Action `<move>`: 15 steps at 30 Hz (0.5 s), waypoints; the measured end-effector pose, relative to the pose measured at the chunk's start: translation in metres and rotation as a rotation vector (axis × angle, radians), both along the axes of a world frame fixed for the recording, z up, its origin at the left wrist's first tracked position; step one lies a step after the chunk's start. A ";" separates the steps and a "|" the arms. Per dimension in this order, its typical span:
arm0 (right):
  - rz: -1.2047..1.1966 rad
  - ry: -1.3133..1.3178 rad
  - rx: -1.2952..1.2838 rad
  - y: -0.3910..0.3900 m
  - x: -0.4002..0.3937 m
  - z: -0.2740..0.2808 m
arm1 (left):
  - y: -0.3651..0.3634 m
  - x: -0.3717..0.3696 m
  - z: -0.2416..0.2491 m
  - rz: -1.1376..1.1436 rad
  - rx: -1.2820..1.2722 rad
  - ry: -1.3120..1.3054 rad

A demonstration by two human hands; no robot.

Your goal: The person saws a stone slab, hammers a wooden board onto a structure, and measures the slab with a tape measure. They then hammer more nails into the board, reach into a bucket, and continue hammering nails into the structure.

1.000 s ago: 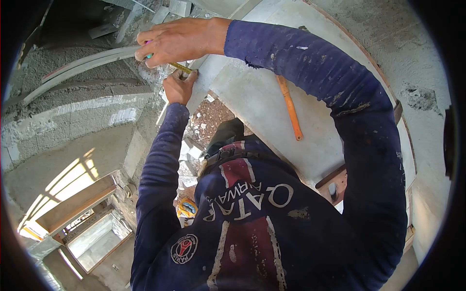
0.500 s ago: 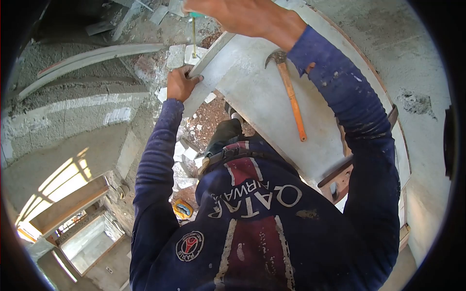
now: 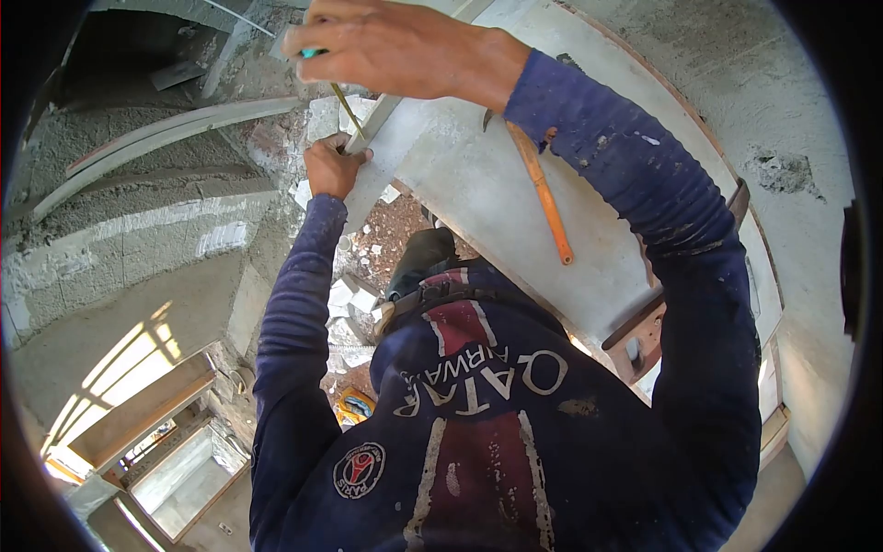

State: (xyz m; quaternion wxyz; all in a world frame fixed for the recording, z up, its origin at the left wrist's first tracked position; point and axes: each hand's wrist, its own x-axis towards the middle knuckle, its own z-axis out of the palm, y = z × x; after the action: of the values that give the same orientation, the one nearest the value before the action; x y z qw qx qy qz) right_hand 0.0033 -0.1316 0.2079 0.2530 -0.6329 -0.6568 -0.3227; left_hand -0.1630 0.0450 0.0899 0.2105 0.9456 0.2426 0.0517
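The left hand (image 3: pixel 333 170) pinches the near end of a pale board (image 3: pixel 375 120). A tape measure (image 3: pixel 314 52) is gripped in the right hand (image 3: pixel 391 46), its yellow blade (image 3: pixel 347 110) slanting down to the board beside the left fingers. The dark shirt (image 3: pixel 607 460) reads "PARIS" on its round badge (image 3: pixel 359 470), then "QATAR AIRWAYS". Rightward, an orange-handled hammer (image 3: pixel 544 204) lies on a slab (image 3: pixel 451 152).

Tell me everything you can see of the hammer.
The hammer lies on the broad, pale grey slab, its orange handle slanting away from the person's body. The handle is long and slim, brighter orange toward its rounded near end, where a small dark spot shows, and tanner and worn-looking farther up; its material is unclear. Of the head, only a dark, curved tip shows; the right hand and its sleeve hide the rest. Neither hand grips it.
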 end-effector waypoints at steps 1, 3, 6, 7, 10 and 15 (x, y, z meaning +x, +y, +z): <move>0.024 -0.012 -0.035 0.002 -0.003 -0.001 | -0.001 0.000 0.001 0.003 0.008 0.007; 0.048 -0.027 -0.069 0.007 -0.009 -0.003 | -0.001 0.000 0.002 0.007 0.016 0.013; 0.075 0.023 -0.179 0.015 -0.018 -0.011 | 0.002 -0.003 -0.001 -0.021 -0.023 -0.009; 0.116 0.021 -0.182 0.019 -0.019 -0.014 | 0.004 -0.004 -0.004 -0.042 -0.021 -0.042; 0.173 0.038 -0.196 0.026 -0.021 -0.018 | 0.007 -0.005 -0.007 -0.065 -0.020 -0.076; 0.285 0.021 -0.133 0.032 -0.026 -0.024 | 0.006 -0.010 -0.004 -0.144 -0.044 -0.118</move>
State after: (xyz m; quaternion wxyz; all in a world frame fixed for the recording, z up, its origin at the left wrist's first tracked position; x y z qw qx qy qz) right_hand -0.0228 -0.0993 0.1844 0.2607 -0.5521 -0.7570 -0.2329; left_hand -0.1730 0.0512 0.0857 0.2484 0.9510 0.1625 0.0866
